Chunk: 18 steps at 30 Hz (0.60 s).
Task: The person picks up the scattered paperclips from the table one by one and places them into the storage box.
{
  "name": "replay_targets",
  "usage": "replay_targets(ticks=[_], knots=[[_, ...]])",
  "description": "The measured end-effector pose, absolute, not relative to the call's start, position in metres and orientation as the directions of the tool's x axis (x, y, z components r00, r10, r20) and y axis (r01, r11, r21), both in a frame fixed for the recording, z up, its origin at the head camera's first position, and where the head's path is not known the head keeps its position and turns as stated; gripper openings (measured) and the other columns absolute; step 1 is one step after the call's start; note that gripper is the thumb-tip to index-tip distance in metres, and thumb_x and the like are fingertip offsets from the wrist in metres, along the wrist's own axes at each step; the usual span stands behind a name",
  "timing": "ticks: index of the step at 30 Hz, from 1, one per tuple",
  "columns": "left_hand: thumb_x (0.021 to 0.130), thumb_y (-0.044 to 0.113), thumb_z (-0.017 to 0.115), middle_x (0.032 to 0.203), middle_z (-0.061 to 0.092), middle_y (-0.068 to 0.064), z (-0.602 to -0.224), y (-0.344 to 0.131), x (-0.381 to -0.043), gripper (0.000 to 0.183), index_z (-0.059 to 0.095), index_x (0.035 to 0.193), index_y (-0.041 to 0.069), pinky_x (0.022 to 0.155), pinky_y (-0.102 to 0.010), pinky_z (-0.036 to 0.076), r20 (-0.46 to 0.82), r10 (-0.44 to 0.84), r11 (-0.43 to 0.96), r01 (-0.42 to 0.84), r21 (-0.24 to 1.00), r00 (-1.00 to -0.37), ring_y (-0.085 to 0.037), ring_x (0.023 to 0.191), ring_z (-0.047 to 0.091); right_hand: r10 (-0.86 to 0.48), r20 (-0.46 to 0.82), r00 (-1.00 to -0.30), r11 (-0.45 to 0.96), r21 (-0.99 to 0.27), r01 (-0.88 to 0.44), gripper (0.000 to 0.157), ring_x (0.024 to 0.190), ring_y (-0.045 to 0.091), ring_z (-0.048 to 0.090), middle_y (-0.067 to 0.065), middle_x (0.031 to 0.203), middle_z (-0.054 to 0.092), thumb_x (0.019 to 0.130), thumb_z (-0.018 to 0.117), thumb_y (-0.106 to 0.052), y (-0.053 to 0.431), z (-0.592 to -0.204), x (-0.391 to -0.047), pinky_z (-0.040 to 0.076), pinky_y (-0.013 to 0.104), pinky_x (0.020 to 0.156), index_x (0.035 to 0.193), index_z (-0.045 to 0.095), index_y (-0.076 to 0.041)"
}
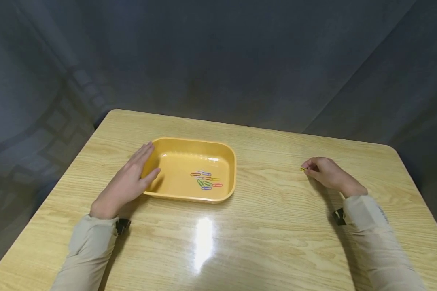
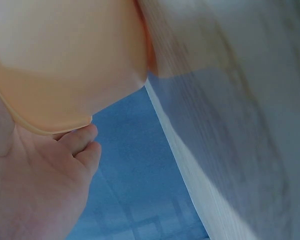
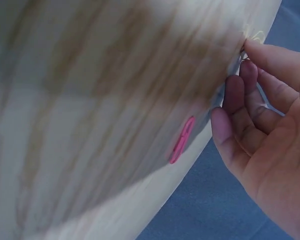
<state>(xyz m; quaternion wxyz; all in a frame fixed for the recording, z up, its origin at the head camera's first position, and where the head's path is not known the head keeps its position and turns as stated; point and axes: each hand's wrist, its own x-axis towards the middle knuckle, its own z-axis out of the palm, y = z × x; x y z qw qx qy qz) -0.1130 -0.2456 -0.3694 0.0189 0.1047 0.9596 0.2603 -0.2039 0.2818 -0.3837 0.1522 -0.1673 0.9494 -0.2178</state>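
Note:
A yellow plastic tray (image 1: 189, 199) sits on the left half of the table, with several coloured paper clips (image 1: 206, 183) lying loose inside it. My left hand (image 1: 127, 182) holds its left side, thumb over the inside and fingers along the outer rim; the left wrist view shows the tray wall (image 2: 70, 65) against the palm. Well to the right of the tray, my right hand (image 1: 325, 173) pinches a yellow paper clip (image 1: 303, 169) between thumb and fingertips, just above the table. A pink paper clip (image 3: 182, 140) lies on the tabletop near that hand in the right wrist view.
The wooden table (image 1: 269, 226) has its far edge just beyond the tray and right hand. A dark grey curtain (image 1: 218, 60) hangs behind it. Black wrist straps (image 1: 339, 216) show at the cuffs.

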Motion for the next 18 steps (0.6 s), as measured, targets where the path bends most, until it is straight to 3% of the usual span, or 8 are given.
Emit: replay_targets(ticks=[12,18], knots=[[0.103,0.037,0.051,0.167,0.011,-0.014,-0.372,-0.246,-0.114,0.074,0.015,0.158,0.002,0.125,-0.055,0.015,0.017,0.213,0.839,0.192,0.509,-0.977,-0.035,0.155,0.01,-0.385,-0.115,-0.916,0.856,-0.416,-0.307,0.015,0.076,0.015,0.057,0.011,0.092,0.07,0.097,0.06,-0.01,0.275,-0.381,-0.2,0.05,0.031,0.068,0.105,0.067,0.001],[0.103,0.036,0.051,0.167,0.011,-0.015,-0.37,-0.245,-0.113,0.074,0.014,0.159,0.003,0.125,-0.056,0.015,0.012,0.21,0.842,0.187,0.506,-0.978,-0.035,0.155,0.01,-0.409,-0.025,-0.912,0.829,-0.428,-0.36,0.015,0.072,0.014,0.056,0.007,0.084,0.068,0.096,0.062,-0.008,0.26,-0.373,-0.195,0.047,0.027,0.063,0.106,0.068,0.001]])
